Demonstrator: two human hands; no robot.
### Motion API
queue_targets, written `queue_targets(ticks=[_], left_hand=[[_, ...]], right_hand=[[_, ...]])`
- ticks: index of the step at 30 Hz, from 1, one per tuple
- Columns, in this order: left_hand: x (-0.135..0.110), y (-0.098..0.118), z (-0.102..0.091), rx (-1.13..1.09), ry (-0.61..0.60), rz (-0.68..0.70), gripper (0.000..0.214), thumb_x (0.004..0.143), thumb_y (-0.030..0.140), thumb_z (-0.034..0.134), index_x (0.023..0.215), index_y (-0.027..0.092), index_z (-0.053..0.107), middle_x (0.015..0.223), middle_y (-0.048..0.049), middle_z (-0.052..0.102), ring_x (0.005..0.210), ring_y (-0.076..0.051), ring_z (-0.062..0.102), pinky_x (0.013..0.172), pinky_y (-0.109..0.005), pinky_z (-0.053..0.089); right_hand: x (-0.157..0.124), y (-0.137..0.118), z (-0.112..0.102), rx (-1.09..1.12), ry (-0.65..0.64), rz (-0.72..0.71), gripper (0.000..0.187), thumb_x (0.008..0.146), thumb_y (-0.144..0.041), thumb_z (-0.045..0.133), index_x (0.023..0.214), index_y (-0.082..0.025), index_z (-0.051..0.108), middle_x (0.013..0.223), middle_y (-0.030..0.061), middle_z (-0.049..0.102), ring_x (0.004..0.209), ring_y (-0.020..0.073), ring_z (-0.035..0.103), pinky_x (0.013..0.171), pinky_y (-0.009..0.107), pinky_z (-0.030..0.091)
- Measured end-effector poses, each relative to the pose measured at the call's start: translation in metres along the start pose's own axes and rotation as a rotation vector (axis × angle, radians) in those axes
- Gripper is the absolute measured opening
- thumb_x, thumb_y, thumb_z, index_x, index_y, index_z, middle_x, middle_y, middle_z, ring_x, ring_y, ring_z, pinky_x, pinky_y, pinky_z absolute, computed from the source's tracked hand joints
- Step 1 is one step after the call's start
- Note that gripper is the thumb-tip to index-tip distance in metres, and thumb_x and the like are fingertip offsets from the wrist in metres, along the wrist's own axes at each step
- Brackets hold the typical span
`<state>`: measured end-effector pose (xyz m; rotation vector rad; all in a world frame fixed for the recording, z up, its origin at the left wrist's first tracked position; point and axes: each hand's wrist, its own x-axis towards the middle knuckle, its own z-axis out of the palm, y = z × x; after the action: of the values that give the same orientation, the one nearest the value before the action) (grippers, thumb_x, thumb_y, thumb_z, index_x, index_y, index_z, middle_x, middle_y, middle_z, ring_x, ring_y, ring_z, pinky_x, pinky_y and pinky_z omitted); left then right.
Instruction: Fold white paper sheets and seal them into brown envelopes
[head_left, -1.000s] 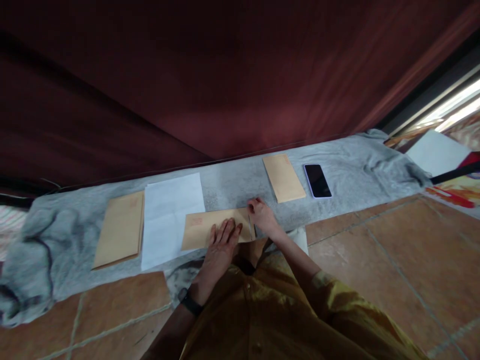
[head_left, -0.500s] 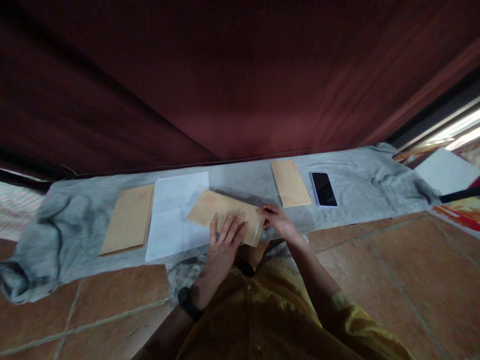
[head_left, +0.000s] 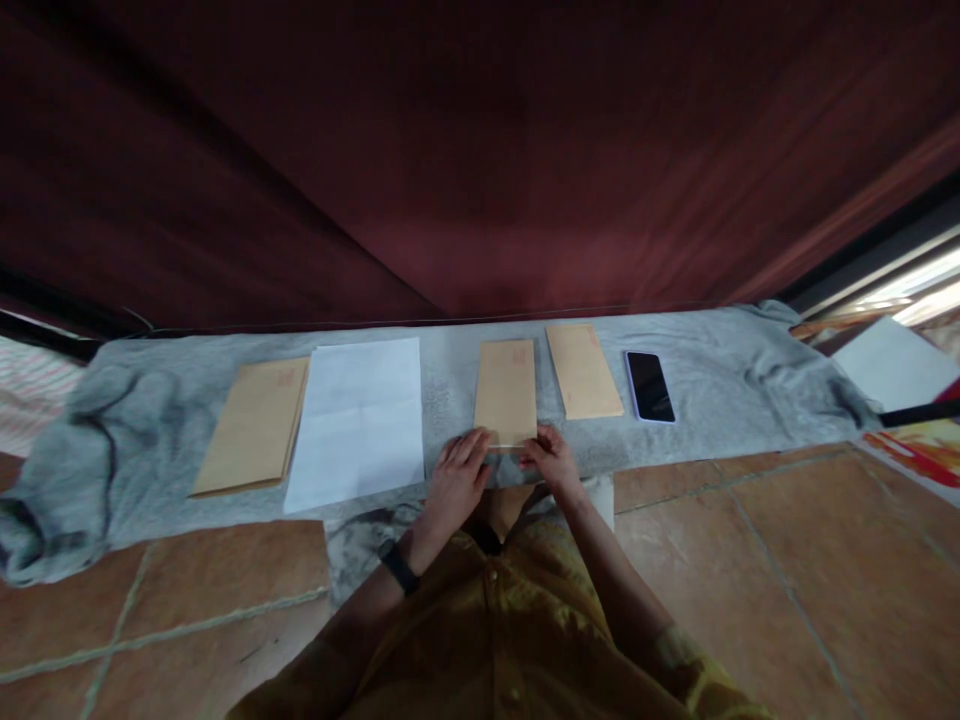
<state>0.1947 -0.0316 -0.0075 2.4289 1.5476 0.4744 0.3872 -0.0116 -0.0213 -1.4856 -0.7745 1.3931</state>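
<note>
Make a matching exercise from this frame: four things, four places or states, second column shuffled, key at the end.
Things
1. Phone
2. Paper
3. Middle envelope
4. Watch

Places or states
A. White, lying flat on the grey cloth
B. On the left wrist
C. Near corners at the fingers of the left hand and right hand
D. Just right of the rightmost envelope

Pairs
1-D, 2-A, 3-C, 4-B
</note>
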Motion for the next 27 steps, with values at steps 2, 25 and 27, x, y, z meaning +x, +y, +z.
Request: queue_targets(ticks=[2, 25, 27], left_hand=[[0.002, -0.004, 0.0, 0.018, 0.011, -0.003, 0.044, 0.098, 0.022, 0.051, 0.141, 0.019, 0.053, 0.146, -0.0104, 0.058, 0.133, -0.024, 0.054, 0.114, -0.043, 0.042], [0.027, -0.003, -0.005, 0.022, 0.039, -0.089, 0.018, 0.099, 0.023, 0.05, 0.098, 0.021, 0.068, 0.11, -0.0073, 0.07, 0.104, -0.026, 0.06, 0.093, -0.042, 0.046], [0.028, -0.003, -0.005, 0.017, 0.036, -0.112, 0.015, 0.098, 0.022, 0.052, 0.096, 0.021, 0.067, 0.11, -0.0067, 0.07, 0.103, -0.026, 0.06, 0.091, -0.041, 0.046]], right_hand=[[-0.004, 0.002, -0.004, -0.195, 0.041, -0.106, 0.045, 0.078, -0.04, 0.064, 0.118, -0.021, 0.057, 0.083, 0.0004, 0.067, 0.065, 0.0167, 0.062, 0.062, 0.031, 0.057], [-0.015, -0.006, -0.014, -0.926, 0.028, -0.478, 0.017, 0.097, -0.024, 0.05, 0.104, -0.021, 0.066, 0.111, 0.0089, 0.063, 0.101, 0.0207, 0.062, 0.093, 0.033, 0.052], [-0.014, -0.007, -0.012, -0.965, 0.043, -0.468, 0.017, 0.098, -0.024, 0.049, 0.103, -0.02, 0.065, 0.11, 0.0086, 0.063, 0.099, 0.02, 0.062, 0.091, 0.032, 0.051]])
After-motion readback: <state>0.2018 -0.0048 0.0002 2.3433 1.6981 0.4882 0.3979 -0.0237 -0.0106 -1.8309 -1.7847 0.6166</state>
